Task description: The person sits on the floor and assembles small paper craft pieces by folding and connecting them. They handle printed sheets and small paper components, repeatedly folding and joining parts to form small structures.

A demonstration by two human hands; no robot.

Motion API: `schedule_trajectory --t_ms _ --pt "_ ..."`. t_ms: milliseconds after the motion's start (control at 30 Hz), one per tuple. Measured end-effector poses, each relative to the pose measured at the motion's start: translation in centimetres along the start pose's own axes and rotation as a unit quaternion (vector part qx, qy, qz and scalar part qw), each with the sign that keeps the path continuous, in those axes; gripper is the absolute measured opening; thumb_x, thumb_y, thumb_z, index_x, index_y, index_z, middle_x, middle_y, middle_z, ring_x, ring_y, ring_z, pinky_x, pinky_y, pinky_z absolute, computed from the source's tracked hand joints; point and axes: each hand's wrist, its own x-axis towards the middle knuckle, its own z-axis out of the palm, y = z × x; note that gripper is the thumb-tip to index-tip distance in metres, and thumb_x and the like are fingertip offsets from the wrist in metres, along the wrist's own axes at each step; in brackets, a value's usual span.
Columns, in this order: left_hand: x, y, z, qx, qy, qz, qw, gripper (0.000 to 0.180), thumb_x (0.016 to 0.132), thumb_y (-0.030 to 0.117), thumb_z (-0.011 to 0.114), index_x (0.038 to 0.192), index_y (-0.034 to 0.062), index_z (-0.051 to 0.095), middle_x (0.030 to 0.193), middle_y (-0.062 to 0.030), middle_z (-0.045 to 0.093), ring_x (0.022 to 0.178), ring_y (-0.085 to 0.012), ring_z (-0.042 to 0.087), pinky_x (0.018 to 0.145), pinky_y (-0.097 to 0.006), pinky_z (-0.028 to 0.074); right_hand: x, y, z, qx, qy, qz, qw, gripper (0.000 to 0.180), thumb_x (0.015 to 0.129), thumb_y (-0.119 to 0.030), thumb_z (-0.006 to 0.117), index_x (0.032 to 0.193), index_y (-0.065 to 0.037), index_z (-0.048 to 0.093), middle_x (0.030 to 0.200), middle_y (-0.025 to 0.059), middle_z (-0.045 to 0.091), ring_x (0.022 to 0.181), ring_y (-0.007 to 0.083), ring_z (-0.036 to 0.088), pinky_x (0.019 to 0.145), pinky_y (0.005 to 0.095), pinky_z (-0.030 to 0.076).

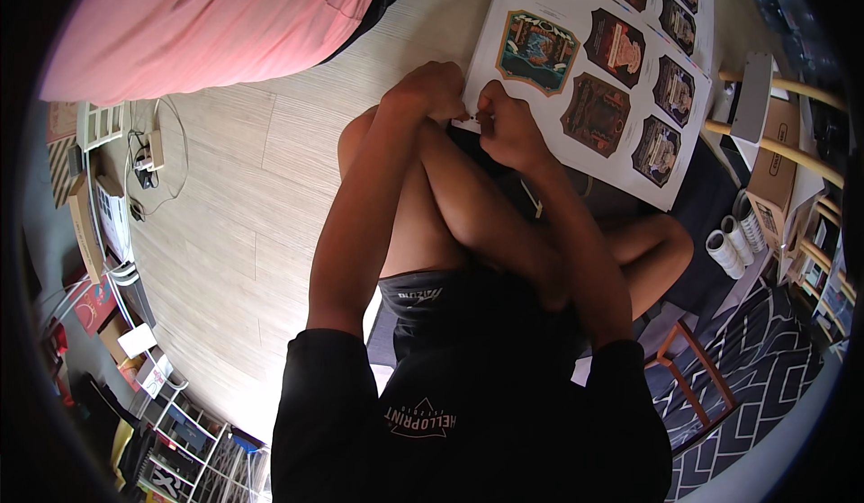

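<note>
Large white printed sheet (576, 89) with rows of dark ornate label shapes, spread on the pale wood floor (225, 188) at upper right of the frame. Both hands closed at its near left corner: left hand (432, 89) fisted against the edge, right hand (506, 125) pinching there, possibly on a small tool, too small to tell. Best done slowly, sheet kept flat, fingers close to the outline. At far right, a tan cardboard box (776, 166), contents unseen; two white rolls (731, 247) beside it.
</note>
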Motion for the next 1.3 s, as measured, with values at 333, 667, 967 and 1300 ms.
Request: schedule_trajectory --t_ms 333,667,967,1300 --pt "0.3 0.2 0.2 0.006 -0.006 -0.014 1.000 0.038 0.069 0.020 0.082 0.094 -0.0068 0.070 0.096 -0.0244 0.072 0.097 -0.0353 0.070 0.087 -0.040 0.056 -0.1 -0.8 0.5 -0.035 0.029 -0.010 0.999 0.019 0.082 0.004 0.058 0.096 -0.003 0.047 0.075 0.0236 0.063 0.081 0.0489 0.064 0.070 0.0543 0.048" --pt "1.5 0.0 1.2 0.065 0.002 -0.038 0.997 0.040 0.068 0.024 0.084 0.095 -0.0012 0.070 0.098 -0.0201 0.071 0.098 -0.0347 0.068 0.086 -0.041 0.054 -0.2 -0.9 0.8 -0.044 0.049 -0.018 0.998 0.017 0.082 0.004 0.058 0.094 -0.002 0.048 0.076 0.0227 0.064 0.080 0.0473 0.065 0.069 0.0530 0.049" --pt "1.3 -0.3 0.6 0.058 -0.002 -0.002 0.998 0.045 0.067 0.032 0.085 0.094 -0.0015 0.073 0.096 -0.0211 0.073 0.096 -0.0345 0.071 0.087 -0.042 0.056 -6.8 2.7 -7.1 0.107 0.136 0.054 0.983 0.025 0.085 -0.004 0.072 0.107 -0.001 0.062 0.084 0.0097 0.070 0.070 0.0150 0.066 0.064 0.0311 0.052" --pt "1.0 2.4 0.8 0.133 0.008 -0.065 0.989 0.055 0.068 0.043 0.087 0.102 0.0021 0.072 0.100 -0.0169 0.073 0.100 -0.0331 0.070 0.088 -0.043 0.054 -19.6 12.6 -20.2 0.148 0.300 0.131 0.933 0.008 0.091 -0.002 0.070 0.099 0.000 0.068 0.090 0.0006 0.068 0.084 0.0060 0.061 0.078 0.0206 0.048"
